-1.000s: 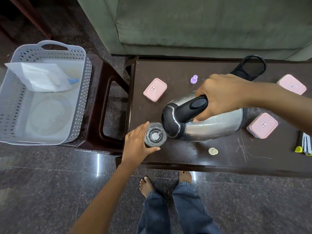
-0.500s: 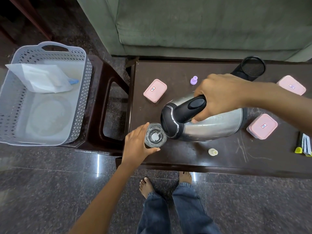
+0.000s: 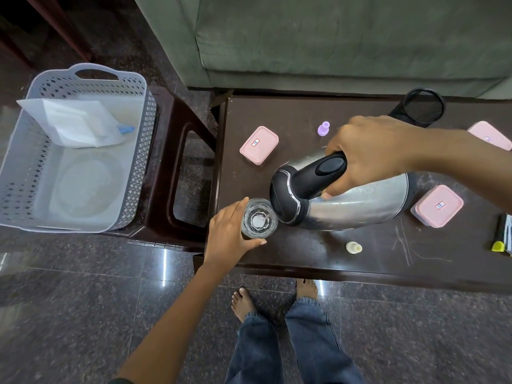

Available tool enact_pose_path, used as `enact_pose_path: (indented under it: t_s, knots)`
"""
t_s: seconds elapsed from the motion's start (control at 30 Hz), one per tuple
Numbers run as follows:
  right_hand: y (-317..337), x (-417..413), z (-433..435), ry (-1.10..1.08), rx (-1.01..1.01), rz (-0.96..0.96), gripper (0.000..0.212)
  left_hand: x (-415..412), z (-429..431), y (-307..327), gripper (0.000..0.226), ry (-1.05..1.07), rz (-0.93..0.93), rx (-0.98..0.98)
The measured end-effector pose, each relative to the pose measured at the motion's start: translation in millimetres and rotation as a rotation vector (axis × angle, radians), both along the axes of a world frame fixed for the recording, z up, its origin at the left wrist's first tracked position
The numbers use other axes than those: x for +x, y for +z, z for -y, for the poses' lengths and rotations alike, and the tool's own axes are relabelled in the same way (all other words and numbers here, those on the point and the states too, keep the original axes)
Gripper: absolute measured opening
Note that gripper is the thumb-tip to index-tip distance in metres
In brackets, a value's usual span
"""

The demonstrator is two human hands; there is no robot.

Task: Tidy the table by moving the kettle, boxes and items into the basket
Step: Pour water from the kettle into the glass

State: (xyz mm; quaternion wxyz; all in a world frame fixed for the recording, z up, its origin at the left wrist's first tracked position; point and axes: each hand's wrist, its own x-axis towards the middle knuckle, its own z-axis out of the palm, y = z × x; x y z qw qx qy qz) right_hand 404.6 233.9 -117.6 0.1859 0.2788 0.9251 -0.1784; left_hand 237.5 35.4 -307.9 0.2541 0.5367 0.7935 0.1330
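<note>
My right hand point(image 3: 371, 151) grips the black handle of a steel kettle point(image 3: 357, 200), which is tipped far to the left above the dark table point(image 3: 318, 253). Its lid end touches the rim of a clear glass point(image 3: 259, 218). My left hand point(image 3: 230, 234) is wrapped around that glass at the table's front left corner. Three pink boxes lie on the table: one at the back left point(image 3: 259, 145), one to the right of the kettle point(image 3: 437, 205), one at the far right point(image 3: 489, 134). The grey basket point(image 3: 138, 151) stands on a stool to the left.
The basket holds a white bag point(image 3: 72, 123). On the table lie a purple cap point(image 3: 323, 128), a cream cap point(image 3: 353, 247), a black mesh cup point(image 3: 422, 108) and markers point(image 3: 502, 236) at the right edge. A green sofa point(image 3: 332, 40) stands behind. My feet are under the front edge.
The kettle has tipped slightly more toward the glass. Both hands have stayed almost in place.
</note>
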Motion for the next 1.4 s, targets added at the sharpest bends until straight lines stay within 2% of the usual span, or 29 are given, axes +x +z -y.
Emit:
enact_pose_path:
  t_s: [1.4]
  knots:
    - [1.1,0.7,2.5,0.012,0.006,0.041,0.045,2.3,-2.1,2.8,0.097,0.032,-0.012,-0.018]
